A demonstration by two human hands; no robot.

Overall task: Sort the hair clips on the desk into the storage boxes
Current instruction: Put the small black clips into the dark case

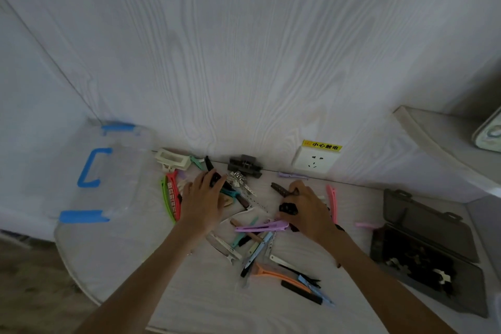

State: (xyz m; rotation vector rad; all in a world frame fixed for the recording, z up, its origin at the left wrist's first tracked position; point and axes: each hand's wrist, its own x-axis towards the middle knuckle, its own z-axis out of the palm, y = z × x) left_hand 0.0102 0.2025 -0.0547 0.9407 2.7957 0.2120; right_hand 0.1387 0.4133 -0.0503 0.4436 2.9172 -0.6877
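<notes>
Two storage boxes are seen on the white desk (189, 301): a clear box (108, 198) with three blue fittings at the left of the frame, and a dark grey box (431, 260) with its lid raised at the right, in which a heap of dark clips is held. Between them, in the lower middle, a loose pile of hair clips (252, 236) is spread; well over twenty are visible, but an exact count cannot be given because many overlap. Among them one long purple clip (261, 226), one orange clip (279, 275), two pink clips at the right, one grey claw clip (245, 166) by the wall and one cream claw clip (173, 161) beside the clear box can be told apart. The left hand (202, 202) is laid over the pile with fingers only slightly bent, and a black clip (214, 179) is touched at the fingertips; whether it is gripped cannot be told. The right hand (309, 211) is curled, and a small black clip (288, 208) is pinched at the thumb while a dark brown clip (282, 189) is held at the fingertips. One wall socket (315, 161) with a yellow label is seen above the pile.
</notes>
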